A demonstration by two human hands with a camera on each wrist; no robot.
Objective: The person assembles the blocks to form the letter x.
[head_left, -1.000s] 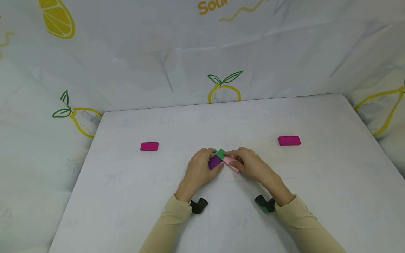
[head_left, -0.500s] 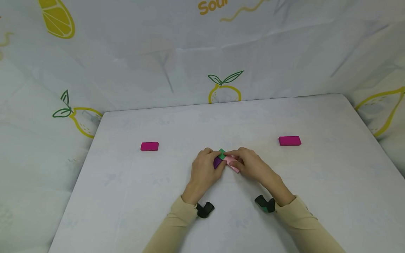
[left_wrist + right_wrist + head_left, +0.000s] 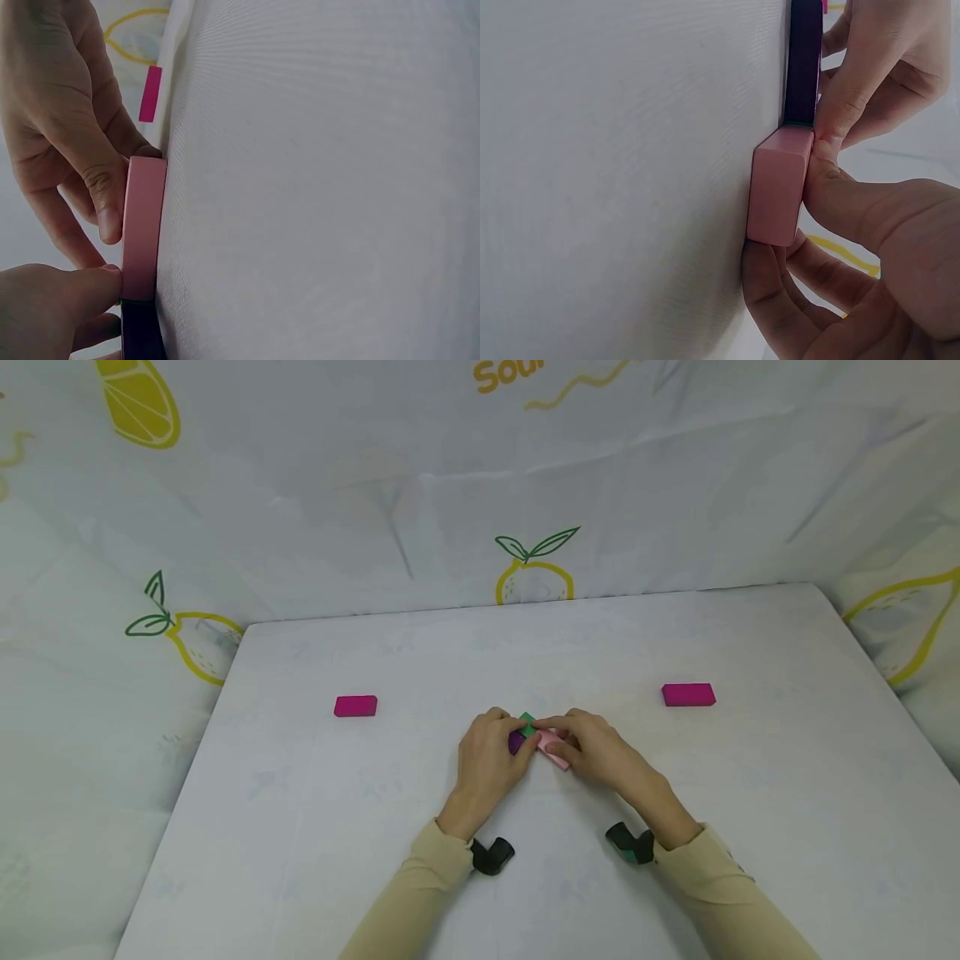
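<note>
Noting inward shift: left grip [image 3: 483, 758] has closed toward the green block [image 3: 528, 719], pinching the purple block [image 3: 515, 742] near their joint; right grip [image 3: 596, 752] pinches the pink block [image 3: 142, 232]. All on desk [image 3: 300, 843]; alignment appears underway.

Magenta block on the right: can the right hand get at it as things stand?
Likely yes: in the head view nothing visible stands between the right hand and the magenta block. But that hand is holding the pink block, so it would probably need to let go first.
</note>
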